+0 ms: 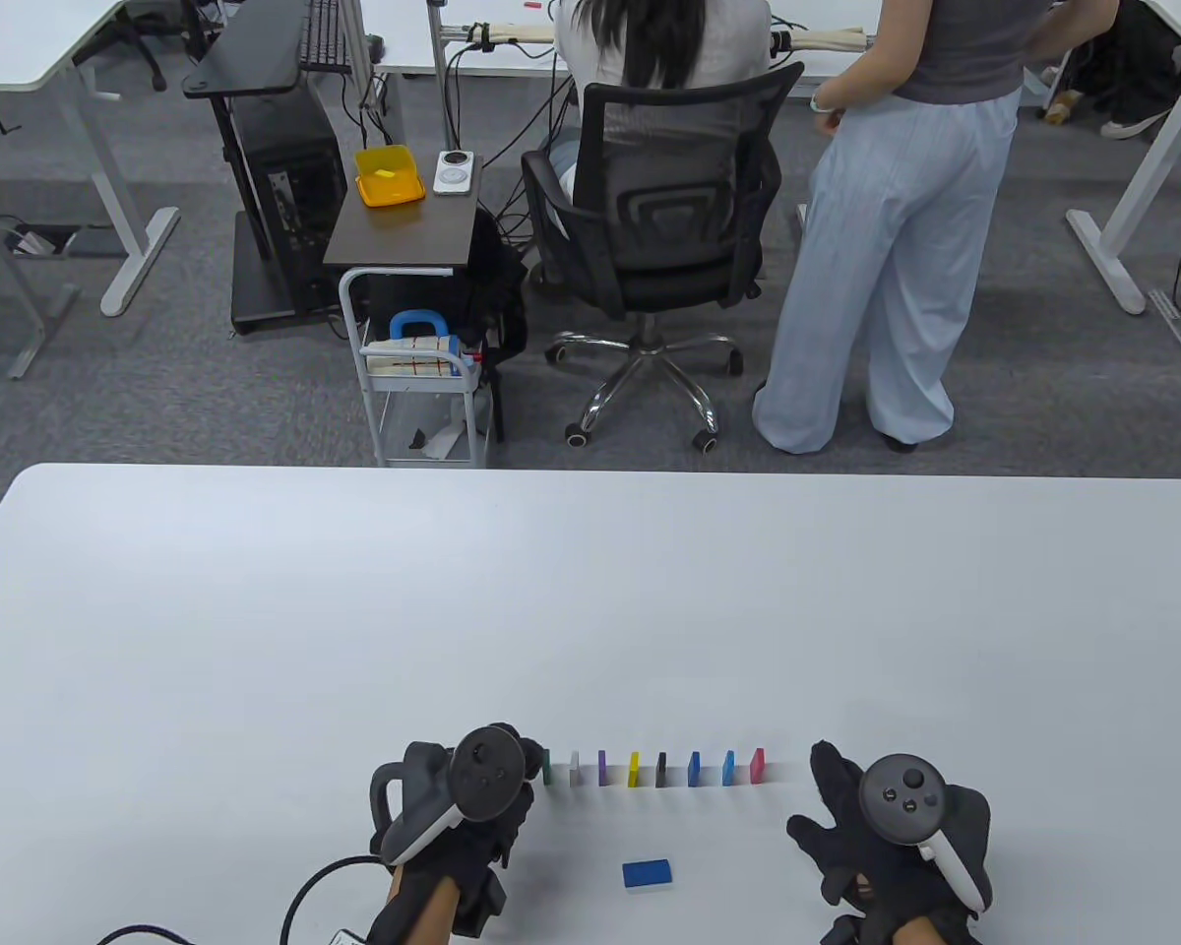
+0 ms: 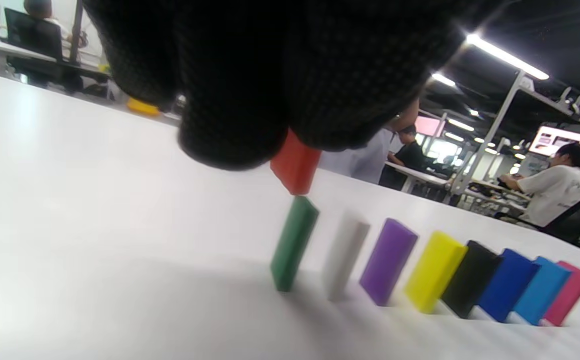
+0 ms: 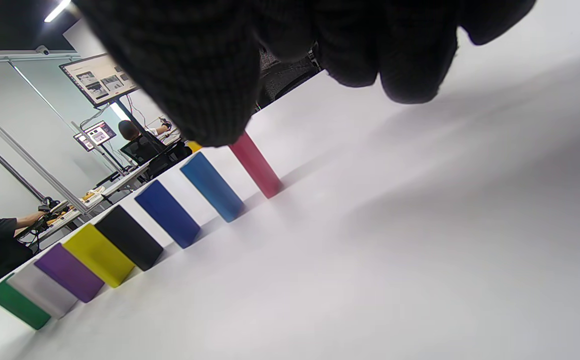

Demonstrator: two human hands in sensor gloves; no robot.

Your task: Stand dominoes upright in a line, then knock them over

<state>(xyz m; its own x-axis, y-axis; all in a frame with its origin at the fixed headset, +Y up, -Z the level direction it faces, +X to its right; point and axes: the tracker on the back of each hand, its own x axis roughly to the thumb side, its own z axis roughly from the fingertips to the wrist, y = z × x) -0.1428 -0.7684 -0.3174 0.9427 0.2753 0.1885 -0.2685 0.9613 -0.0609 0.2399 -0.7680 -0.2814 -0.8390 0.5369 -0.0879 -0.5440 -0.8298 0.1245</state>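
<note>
Several coloured dominoes stand upright in a row near the table's front edge, from a green domino (image 1: pixel 547 768) (image 2: pixel 294 245) (image 3: pixel 17 305) on the left to a pink domino (image 1: pixel 757 766) (image 2: pixel 567 292) (image 3: pixel 256 164) on the right. My left hand (image 1: pixel 524 763) hovers at the row's left end. It pinches a red domino (image 2: pixel 295 165) just above the table, beside the green one; the table view hides this piece. My right hand (image 1: pixel 832 787) lies right of the pink domino with fingers spread, holding nothing. A dark blue domino (image 1: pixel 647 873) lies flat in front of the row.
The white table (image 1: pixel 590 610) stretches far behind the row. A black cable (image 1: pixel 305 886) trails from my left wrist at the front edge. Beyond the far edge are an office chair (image 1: pixel 650 226) with a seated person, a standing person (image 1: pixel 886 246) and a small cart (image 1: pixel 418 394).
</note>
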